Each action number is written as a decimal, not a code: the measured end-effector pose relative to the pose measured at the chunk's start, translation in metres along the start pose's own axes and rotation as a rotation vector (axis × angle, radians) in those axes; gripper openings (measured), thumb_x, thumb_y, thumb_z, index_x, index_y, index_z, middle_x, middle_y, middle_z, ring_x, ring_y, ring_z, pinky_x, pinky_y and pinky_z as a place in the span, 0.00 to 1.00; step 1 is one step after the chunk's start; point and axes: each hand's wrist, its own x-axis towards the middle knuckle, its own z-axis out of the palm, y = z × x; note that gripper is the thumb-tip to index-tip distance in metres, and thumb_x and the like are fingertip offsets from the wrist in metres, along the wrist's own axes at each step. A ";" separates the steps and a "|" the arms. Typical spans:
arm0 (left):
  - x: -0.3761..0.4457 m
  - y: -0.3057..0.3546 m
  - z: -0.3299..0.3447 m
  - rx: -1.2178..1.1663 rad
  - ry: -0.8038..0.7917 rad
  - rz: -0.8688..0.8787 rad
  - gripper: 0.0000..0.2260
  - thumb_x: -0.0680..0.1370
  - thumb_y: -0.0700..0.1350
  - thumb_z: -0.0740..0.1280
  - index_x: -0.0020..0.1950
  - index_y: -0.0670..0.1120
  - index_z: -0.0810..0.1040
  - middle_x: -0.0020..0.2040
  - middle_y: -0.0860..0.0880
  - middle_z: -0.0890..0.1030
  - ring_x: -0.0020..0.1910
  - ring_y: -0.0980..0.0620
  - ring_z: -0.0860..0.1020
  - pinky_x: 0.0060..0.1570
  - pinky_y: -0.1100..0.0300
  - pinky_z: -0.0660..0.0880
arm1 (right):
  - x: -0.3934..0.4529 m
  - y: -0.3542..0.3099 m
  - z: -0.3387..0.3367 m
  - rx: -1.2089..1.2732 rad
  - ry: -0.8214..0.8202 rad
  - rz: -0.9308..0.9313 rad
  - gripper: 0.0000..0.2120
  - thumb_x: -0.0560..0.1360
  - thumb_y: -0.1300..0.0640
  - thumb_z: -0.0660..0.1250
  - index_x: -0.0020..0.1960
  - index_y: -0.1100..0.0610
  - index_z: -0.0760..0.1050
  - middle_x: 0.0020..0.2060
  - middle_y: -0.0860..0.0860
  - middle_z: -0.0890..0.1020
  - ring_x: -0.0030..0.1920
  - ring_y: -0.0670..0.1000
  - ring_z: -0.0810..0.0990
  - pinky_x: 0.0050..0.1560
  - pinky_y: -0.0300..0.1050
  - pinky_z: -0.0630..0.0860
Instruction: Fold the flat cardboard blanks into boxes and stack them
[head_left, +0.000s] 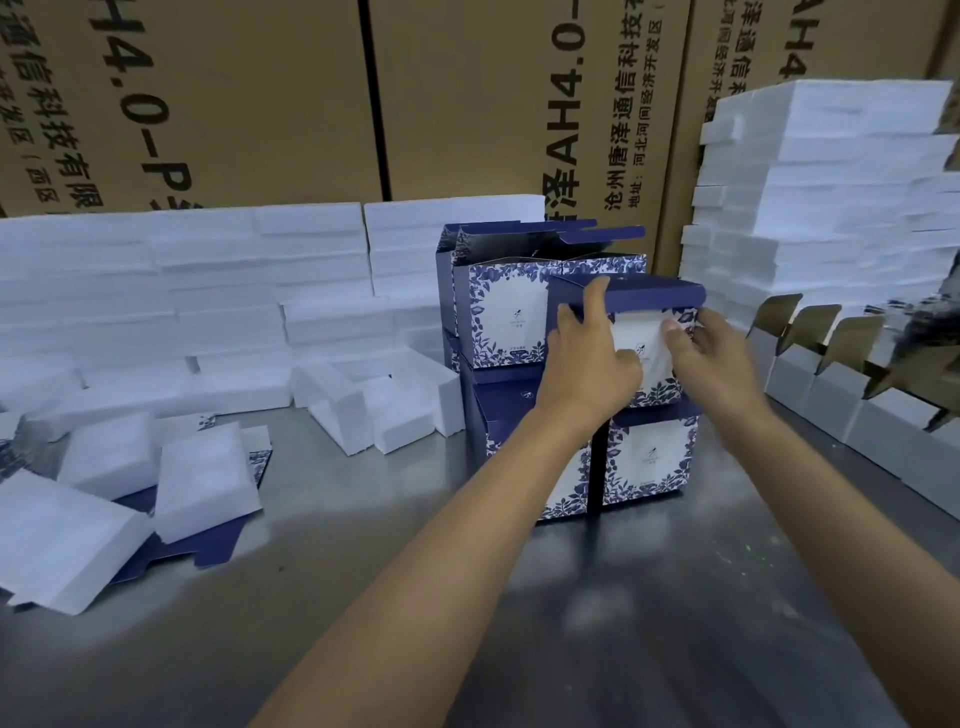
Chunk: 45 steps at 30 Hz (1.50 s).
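Note:
A folded blue-and-white floral box (647, 332) sits on top of the stack of folded boxes (649, 462) at the table's middle. My left hand (587, 358) grips its left side, with a finger over the dark blue lid edge. My right hand (711, 353) holds its right front corner, thumb on the white face. Behind it stand two boxes (498, 312) with lids up. Flat blue blanks (208, 545) lie at the left under white foam pieces.
White foam blocks (182, 291) are piled along the back and at the right (821, 197). Loose foam inserts (379, 405) lie left of the stack. White open cartons (852, 400) line the right edge. Large brown cartons (260, 104) form the back wall. The metal tabletop (363, 597) lies in front.

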 end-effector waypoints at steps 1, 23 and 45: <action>0.001 -0.001 -0.001 -0.009 -0.001 0.006 0.36 0.78 0.38 0.63 0.80 0.56 0.49 0.74 0.37 0.62 0.66 0.36 0.69 0.63 0.42 0.71 | 0.000 -0.002 0.000 0.007 -0.002 0.006 0.15 0.84 0.53 0.61 0.70 0.53 0.73 0.62 0.51 0.81 0.64 0.55 0.78 0.67 0.57 0.74; -0.111 -0.120 -0.076 -0.033 0.495 -0.077 0.21 0.74 0.40 0.66 0.67 0.49 0.69 0.62 0.49 0.74 0.64 0.47 0.71 0.63 0.51 0.67 | -0.134 -0.068 0.086 -0.100 0.004 -0.638 0.28 0.75 0.70 0.62 0.74 0.61 0.68 0.77 0.56 0.67 0.78 0.55 0.63 0.78 0.53 0.59; -0.169 -0.277 -0.162 0.185 0.587 -0.733 0.13 0.74 0.33 0.62 0.57 0.41 0.69 0.47 0.43 0.76 0.50 0.37 0.76 0.44 0.52 0.70 | -0.219 -0.026 0.301 -0.113 -0.611 0.104 0.15 0.79 0.57 0.63 0.64 0.49 0.77 0.53 0.42 0.82 0.64 0.49 0.74 0.70 0.45 0.67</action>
